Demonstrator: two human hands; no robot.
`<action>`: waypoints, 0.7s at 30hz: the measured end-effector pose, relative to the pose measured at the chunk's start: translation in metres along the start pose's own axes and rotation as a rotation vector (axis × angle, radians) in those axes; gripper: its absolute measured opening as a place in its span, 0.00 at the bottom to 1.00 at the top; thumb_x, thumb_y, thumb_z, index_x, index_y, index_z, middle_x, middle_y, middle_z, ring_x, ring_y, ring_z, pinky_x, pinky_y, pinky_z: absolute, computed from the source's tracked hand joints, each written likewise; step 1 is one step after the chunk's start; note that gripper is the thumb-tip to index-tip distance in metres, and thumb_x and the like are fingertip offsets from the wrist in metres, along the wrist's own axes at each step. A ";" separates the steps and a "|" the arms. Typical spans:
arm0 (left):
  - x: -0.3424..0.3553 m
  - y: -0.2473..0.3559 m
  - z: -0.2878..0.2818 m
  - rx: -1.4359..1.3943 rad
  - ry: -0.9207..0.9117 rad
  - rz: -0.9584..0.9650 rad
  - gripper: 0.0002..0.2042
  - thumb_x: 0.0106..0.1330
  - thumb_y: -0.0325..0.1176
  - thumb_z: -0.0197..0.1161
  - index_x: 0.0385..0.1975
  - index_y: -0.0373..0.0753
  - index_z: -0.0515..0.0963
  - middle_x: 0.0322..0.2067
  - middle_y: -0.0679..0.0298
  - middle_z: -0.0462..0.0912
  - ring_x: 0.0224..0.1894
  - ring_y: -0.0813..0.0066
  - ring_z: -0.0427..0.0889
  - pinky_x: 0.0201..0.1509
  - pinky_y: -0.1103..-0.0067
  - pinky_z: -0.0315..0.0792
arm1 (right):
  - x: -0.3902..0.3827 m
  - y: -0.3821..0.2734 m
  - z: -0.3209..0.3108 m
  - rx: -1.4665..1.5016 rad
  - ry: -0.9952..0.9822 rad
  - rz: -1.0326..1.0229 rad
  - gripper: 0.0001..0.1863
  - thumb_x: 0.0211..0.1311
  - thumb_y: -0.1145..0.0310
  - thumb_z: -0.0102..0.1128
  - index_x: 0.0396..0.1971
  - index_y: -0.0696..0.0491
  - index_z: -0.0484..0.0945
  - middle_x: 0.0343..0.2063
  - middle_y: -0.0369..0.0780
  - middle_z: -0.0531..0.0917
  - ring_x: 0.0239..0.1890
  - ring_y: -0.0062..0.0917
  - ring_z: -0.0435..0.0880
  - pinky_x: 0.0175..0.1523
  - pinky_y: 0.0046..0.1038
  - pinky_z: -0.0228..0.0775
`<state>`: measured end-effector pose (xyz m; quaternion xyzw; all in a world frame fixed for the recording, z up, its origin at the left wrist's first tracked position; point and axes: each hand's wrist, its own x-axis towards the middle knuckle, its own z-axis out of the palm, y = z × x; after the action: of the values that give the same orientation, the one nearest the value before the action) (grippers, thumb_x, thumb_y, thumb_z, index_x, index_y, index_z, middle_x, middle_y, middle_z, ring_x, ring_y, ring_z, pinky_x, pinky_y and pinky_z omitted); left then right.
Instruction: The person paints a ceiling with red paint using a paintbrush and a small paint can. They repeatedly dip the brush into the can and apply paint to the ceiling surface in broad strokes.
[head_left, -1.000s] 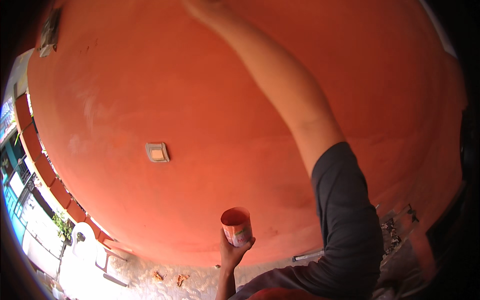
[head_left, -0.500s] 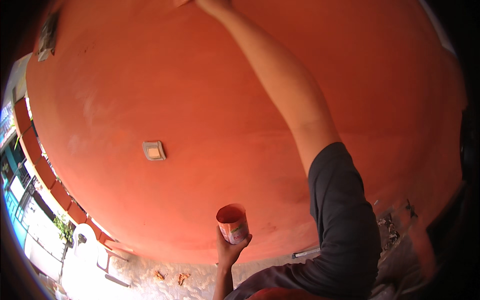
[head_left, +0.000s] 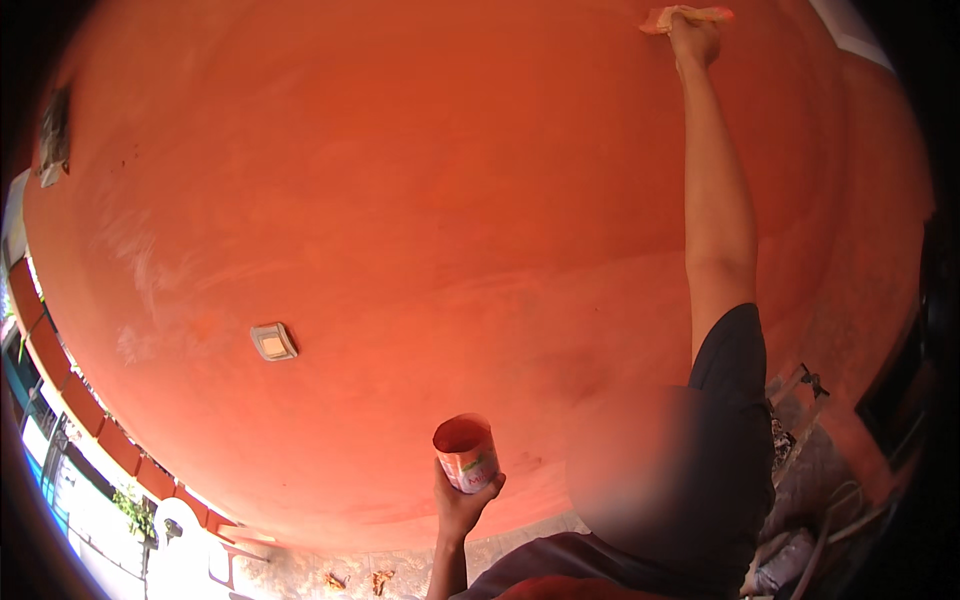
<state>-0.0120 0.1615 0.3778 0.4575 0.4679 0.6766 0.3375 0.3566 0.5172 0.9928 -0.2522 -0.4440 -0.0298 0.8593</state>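
Observation:
My left hand (head_left: 462,507) is wrapped round a paint can (head_left: 470,466), held upright low in front of the orange wall (head_left: 450,240). The can has an open top, orange smears inside and a printed label. Far up at the upper right, my right arm is stretched out along the wall. My right hand (head_left: 697,42) is closed on a paintbrush (head_left: 684,18), a wide, flat thing smeared orange and pale yellow. The brush lies against or very close to the wall; its bristles are too small to make out clearly.
A light switch (head_left: 274,342) sits on the wall left of the can, with a dark fixture (head_left: 54,137) at upper left. A white chair (head_left: 188,545) stands lower left. Dry leaves (head_left: 382,582) lie on the floor. Some clutter (head_left: 795,560) is at lower right.
My right arm has swung from the upper middle to the upper right, bringing the brush into full view. My view has turned slightly. The left hand still holds the can in place.

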 end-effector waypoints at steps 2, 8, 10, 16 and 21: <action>0.006 -0.010 -0.003 0.014 -0.019 0.017 0.44 0.55 0.36 0.91 0.69 0.33 0.70 0.54 0.54 0.87 0.52 0.66 0.89 0.52 0.70 0.87 | -0.009 -0.013 0.007 -0.228 -0.006 -0.136 0.19 0.87 0.66 0.57 0.28 0.55 0.82 0.23 0.37 0.86 0.23 0.25 0.85 0.33 0.33 0.80; 0.003 -0.024 -0.005 0.036 0.007 -0.011 0.45 0.55 0.39 0.91 0.69 0.33 0.69 0.54 0.54 0.87 0.52 0.65 0.89 0.52 0.69 0.86 | -0.146 -0.112 0.127 -0.523 -0.307 -0.537 0.16 0.77 0.79 0.65 0.61 0.61 0.88 0.32 0.45 0.91 0.27 0.29 0.87 0.32 0.37 0.84; 0.004 -0.024 -0.003 0.052 0.003 -0.020 0.45 0.55 0.39 0.91 0.69 0.34 0.69 0.55 0.54 0.86 0.52 0.65 0.88 0.53 0.69 0.86 | -0.192 -0.102 0.206 -0.432 -0.074 -0.887 0.13 0.75 0.79 0.66 0.56 0.63 0.89 0.36 0.49 0.92 0.37 0.30 0.91 0.37 0.39 0.86; -0.003 -0.026 -0.003 -0.071 0.055 0.023 0.45 0.56 0.35 0.90 0.71 0.34 0.68 0.57 0.54 0.84 0.55 0.67 0.86 0.56 0.69 0.85 | -0.374 -0.219 0.255 -0.188 -0.280 -1.098 0.09 0.69 0.74 0.61 0.42 0.52 0.89 0.39 0.48 0.93 0.44 0.48 0.92 0.50 0.50 0.85; -0.004 -0.023 -0.002 -0.077 0.062 0.015 0.45 0.57 0.34 0.90 0.71 0.34 0.67 0.57 0.55 0.84 0.55 0.67 0.86 0.55 0.69 0.85 | -0.421 -0.241 0.277 0.452 -0.484 -0.912 0.04 0.68 0.77 0.61 0.34 0.56 0.85 0.36 0.45 0.93 0.38 0.44 0.93 0.40 0.44 0.86</action>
<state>-0.0114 0.1648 0.3545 0.4262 0.4483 0.7107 0.3351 -0.1708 0.3616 0.8959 0.1560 -0.6877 -0.2436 0.6659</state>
